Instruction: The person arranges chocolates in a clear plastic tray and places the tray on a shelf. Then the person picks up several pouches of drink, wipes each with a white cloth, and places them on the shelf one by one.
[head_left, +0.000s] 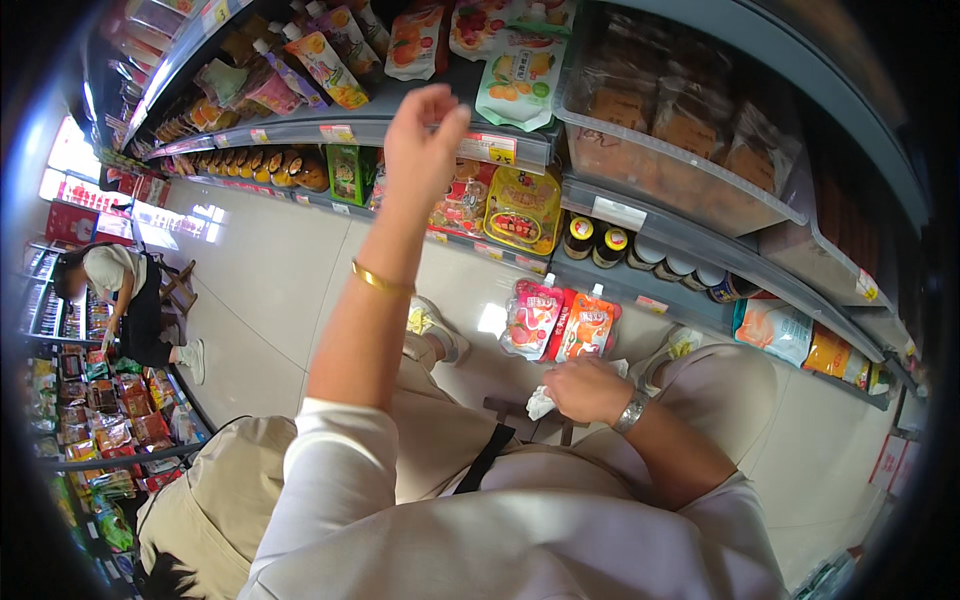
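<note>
My left hand (429, 131) reaches over the front edge of the middle shelf (420, 133), with its thumb apart from its loosely curled fingers. Nothing shows in it. Just beyond it are an orange-printed pouch (415, 43) and a pale green spouted pouch (523, 79). Low between my knees, my right hand (589, 390) grips a pink spouted pouch (534, 319) and an orange spouted pouch (586, 326) side by side, caps away from me. A crumpled white cloth or tissue (540, 403) pokes out from under that hand.
Right of the pouches sits a clear plastic bin (675, 176) of wrapped brown food. Below are dark jars (592, 241) and a yellow package (523, 210). A person (124, 300) sits at far left by a snack rack (112, 420). Someone in beige (225, 487) is close at my left.
</note>
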